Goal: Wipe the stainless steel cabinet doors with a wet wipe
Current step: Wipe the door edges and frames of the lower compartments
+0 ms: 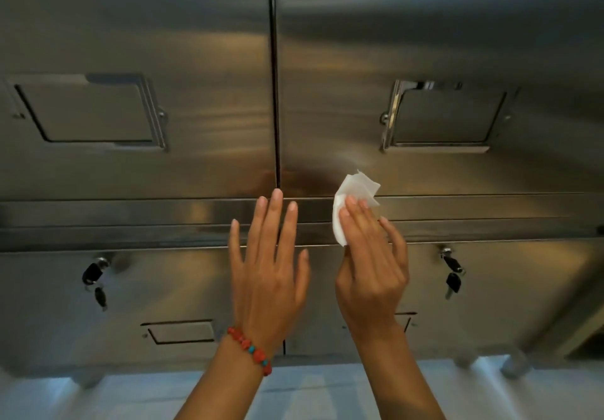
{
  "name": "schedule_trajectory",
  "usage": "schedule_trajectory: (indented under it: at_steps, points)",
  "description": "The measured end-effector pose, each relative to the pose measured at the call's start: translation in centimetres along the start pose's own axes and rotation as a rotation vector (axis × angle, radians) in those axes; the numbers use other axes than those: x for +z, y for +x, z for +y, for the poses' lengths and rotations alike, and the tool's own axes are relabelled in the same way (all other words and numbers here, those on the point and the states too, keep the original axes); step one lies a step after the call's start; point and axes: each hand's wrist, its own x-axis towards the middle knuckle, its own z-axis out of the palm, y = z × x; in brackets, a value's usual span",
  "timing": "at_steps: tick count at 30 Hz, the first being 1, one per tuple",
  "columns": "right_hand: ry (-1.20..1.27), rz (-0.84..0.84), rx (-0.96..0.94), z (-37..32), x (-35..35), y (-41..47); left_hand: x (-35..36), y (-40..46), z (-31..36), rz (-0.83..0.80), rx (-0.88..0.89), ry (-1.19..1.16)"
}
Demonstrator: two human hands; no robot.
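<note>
Two tall stainless steel cabinet doors fill the view, the left door (137, 44) and the right door (441, 27), split by a dark vertical gap. My right hand (371, 269) holds a crumpled white wet wipe (354, 197) against the bottom edge of the right door, near the horizontal steel band (130, 220). My left hand (268, 266) hovers beside it with fingers spread and nothing in it, over the band just below the gap. A red beaded bracelet (250, 349) circles my left wrist.
Each upper door has a recessed square handle, at left (91, 112) and at right (447, 115). Lower doors carry locks with hanging keys, left (94, 279) and right (452, 276), and a recessed handle (179, 331). Pale floor (310, 393) shows under the cabinet feet.
</note>
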Motion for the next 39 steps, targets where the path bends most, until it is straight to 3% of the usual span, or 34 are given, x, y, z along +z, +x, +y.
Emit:
schedule_trajectory:
  at_steps: [25,39]
  points:
    - [-0.020,-0.041,-0.093,-0.6,3.7,-5.0,4.5,-5.8,-3.0,-0.134,-0.025,0.048]
    - [-0.083,-0.006,-0.164,-1.4,6.0,-5.6,5.7,-6.1,-3.7,-0.088,-0.033,0.076]
